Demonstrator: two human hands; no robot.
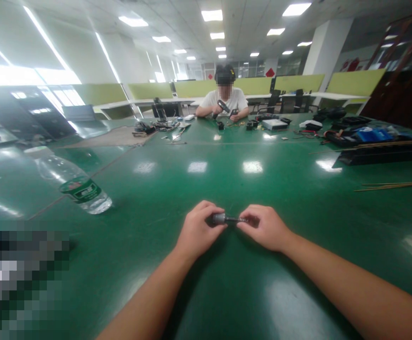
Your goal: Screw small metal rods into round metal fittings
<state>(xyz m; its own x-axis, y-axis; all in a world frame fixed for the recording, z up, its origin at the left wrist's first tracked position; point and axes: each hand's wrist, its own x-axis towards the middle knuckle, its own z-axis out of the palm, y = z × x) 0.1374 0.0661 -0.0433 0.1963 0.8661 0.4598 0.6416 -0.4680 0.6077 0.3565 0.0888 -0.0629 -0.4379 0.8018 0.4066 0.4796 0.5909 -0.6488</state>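
In the middle of the green table, just above or on its surface (which of the two cannot be told), a small tool with a grey barrel and a thin dark shaft lies level between the person's hands. The left hand grasps the grey barrel between thumb and fingers, at the end toward the left. The right hand pinches the far end of the shaft between thumb and fingertips, so a short stretch of the shaft shows between the hands.

Well apart on the left, a clear bottle with a green label appears at a slant, its base toward the hands. Nearer the person, at the lower left edge, is a blurred dark object. On the right, thin sticks reach in from the edge, and beyond them is a long black tray.

Across the table a co-worker in a white shirt holds dark items, with a white box nearby. Yellow-green partitions stand behind.
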